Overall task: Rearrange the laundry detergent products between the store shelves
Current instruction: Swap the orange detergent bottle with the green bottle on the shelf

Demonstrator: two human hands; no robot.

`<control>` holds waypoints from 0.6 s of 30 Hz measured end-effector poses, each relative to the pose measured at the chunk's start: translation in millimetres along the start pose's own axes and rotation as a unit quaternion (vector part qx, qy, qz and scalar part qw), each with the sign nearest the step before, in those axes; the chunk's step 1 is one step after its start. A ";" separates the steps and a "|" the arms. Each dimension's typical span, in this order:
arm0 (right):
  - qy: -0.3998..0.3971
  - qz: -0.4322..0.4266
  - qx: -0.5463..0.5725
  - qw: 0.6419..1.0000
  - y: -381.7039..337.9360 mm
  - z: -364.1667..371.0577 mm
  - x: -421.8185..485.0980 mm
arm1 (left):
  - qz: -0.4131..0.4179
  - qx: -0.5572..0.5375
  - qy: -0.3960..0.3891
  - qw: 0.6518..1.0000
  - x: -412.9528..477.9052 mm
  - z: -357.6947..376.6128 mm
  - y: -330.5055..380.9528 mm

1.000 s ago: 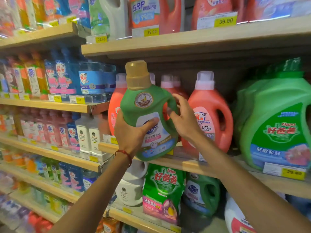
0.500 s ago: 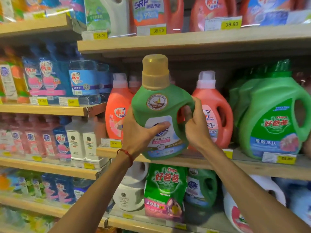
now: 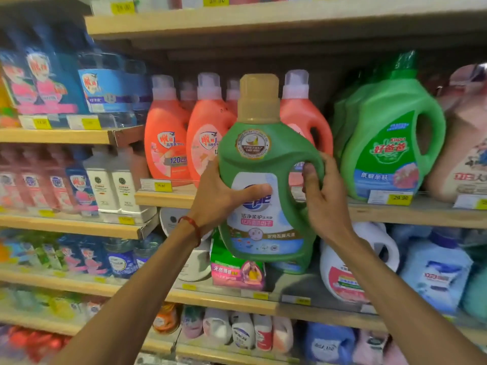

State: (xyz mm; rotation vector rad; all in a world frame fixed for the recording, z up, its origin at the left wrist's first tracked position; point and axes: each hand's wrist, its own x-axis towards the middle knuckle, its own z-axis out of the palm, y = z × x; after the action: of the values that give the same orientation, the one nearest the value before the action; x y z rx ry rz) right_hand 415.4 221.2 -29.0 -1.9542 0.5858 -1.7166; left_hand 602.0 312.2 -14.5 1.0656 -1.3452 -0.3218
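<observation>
A green detergent bottle point(image 3: 263, 164) with a gold cap and a white-blue label is held upright in the air in front of the middle shelf point(image 3: 168, 197). My left hand point(image 3: 221, 196) grips its left side, thumb across the label. My right hand point(image 3: 324, 201) grips the handle on its right side, fingers curled through the opening. Behind the bottle stand several orange-red detergent bottles point(image 3: 168, 138) with pale caps. A large green jug point(image 3: 390, 138) sits to the right on the same shelf.
Wooden shelves run above and below, packed with detergent. Blue refill pouches point(image 3: 42, 83) fill the upper left. A green pouch point(image 3: 234, 270) and a white jug point(image 3: 353, 270) stand on the shelf below. Yellow price tags line the shelf edges.
Both hands have carried the green bottle to the right and lower in view, off the shelf edge. My right hand has closed round the handle.
</observation>
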 end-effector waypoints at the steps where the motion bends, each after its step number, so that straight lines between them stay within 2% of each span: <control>1: -0.014 0.009 -0.003 1.000 5.7 -8.4 -8.0 | -0.014 0.004 -0.008 1.000 -6.6 6.5 -1.8; 4: -0.061 0.037 -0.003 0.997 25.3 -31.9 -30.5 | -0.046 0.030 -0.028 0.998 -26.8 25.4 -9.8; 9: -0.153 0.110 -0.004 0.982 63.3 -68.0 -67.8 | -0.097 0.136 -0.042 0.985 -64.4 57.0 -35.2; 14: -0.206 0.152 -0.082 0.963 98.5 -88.4 -103.6 | -0.123 0.173 -0.052 0.976 -96.0 85.3 -77.6; 18: -0.229 0.177 -0.139 0.947 125.3 -92.0 -119.0 | -0.150 0.182 -0.032 0.971 -106.7 104.5 -117.5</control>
State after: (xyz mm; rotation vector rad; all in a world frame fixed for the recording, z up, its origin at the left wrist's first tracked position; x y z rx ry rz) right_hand 308.0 186.2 -188.9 -2.1762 0.9665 -0.9590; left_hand 524.4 283.6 -185.6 1.5857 -1.3296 -0.3419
